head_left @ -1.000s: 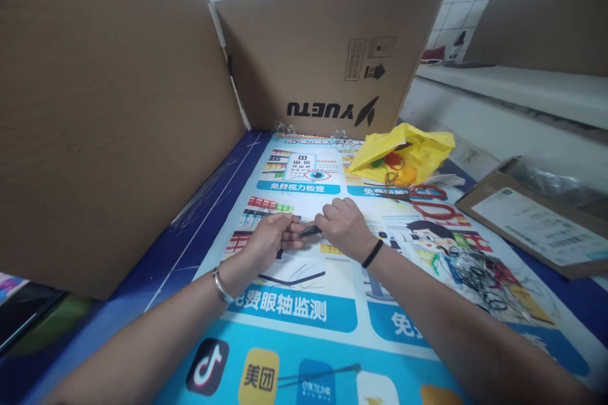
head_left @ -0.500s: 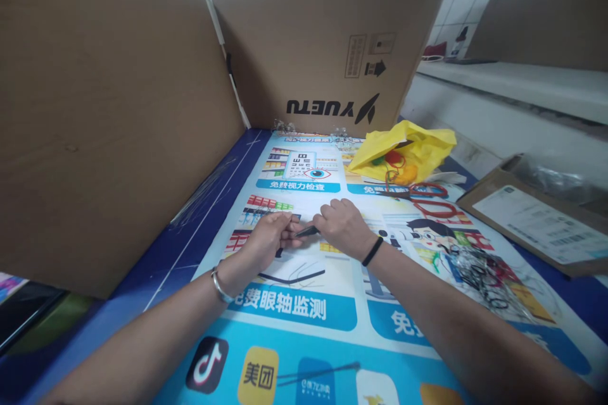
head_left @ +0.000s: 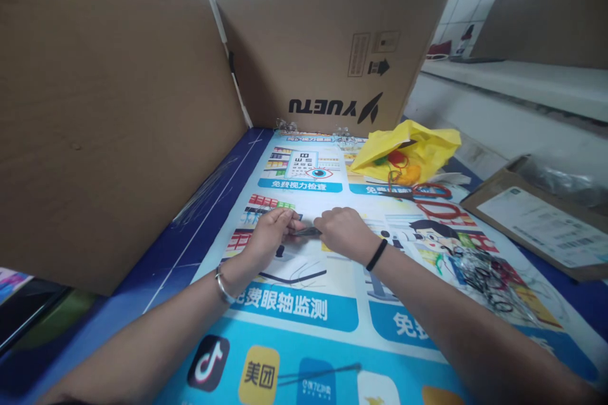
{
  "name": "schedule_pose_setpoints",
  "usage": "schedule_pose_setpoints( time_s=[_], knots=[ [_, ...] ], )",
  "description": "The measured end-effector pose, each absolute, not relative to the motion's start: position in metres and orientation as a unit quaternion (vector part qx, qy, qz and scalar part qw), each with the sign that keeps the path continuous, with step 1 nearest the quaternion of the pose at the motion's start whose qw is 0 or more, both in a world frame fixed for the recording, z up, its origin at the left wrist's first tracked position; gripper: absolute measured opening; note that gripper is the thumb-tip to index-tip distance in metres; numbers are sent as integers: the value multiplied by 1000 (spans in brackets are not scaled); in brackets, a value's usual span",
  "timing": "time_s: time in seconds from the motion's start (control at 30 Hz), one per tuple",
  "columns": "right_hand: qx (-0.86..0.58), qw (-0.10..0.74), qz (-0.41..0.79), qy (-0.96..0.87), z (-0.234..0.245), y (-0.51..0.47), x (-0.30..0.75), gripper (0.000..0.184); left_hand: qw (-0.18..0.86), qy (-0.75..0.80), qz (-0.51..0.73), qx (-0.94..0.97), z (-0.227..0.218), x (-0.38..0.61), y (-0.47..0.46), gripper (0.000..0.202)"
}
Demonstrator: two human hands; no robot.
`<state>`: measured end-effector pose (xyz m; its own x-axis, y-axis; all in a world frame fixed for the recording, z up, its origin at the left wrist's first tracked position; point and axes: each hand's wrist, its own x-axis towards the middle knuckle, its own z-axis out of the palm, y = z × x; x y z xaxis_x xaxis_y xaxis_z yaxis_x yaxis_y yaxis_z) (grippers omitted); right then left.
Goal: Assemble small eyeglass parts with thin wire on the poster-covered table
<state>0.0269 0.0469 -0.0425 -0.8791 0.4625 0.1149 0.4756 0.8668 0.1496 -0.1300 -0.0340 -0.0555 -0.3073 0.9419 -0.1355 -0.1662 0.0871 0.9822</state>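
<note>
A tall cardboard panel point(head_left: 109, 120) stands to the left of the grip. A second cardboard panel point(head_left: 332, 44), printed YUETU upside down, stands well beyond it. Both hands work above a printed poster point(head_left: 304, 323) that covers the table and spreads out on every side of the grip. Well to the right of the grip lies a flat cardboard box point(head_left: 536, 221) with a label on top. Beyond the grip and to its right sits a crumpled yellow bag point(head_left: 408, 152), with red spectacle frames point(head_left: 430, 191) just in front of it. A heap of wrapped frames point(head_left: 479, 269) lies to the right, near the right forearm.

Both forearms reach forward and converge at the middle of the poster. The left hand point(head_left: 273, 231) is turned thumb-side up, its fingers bunched and pressed together on one end of a slim dark piece point(head_left: 308, 231). The right hand point(head_left: 344, 234) lies knuckles up with its fingers curled under, pinching the other end. The piece bridges the small gap between the two hands, just above the poster. Two thin dark temple arms point(head_left: 294, 277) lie on the poster just nearer than the grip, under the left wrist. A silver bangle point(head_left: 221, 285) circles the left wrist and a black band point(head_left: 377, 255) the right.
</note>
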Motion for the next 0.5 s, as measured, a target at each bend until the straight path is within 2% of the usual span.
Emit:
schedule_pose_setpoints(
  time_s=[0.23,0.5],
  knots=[
    [-273,-23,-47,-961,-30,42,27,21,425,566,562,428,-52,-131,-36,23],
    [-297,-23,-43,-954,-28,37,28,19,363,576,520,515,-45,-128,-42,19]
  ],
)
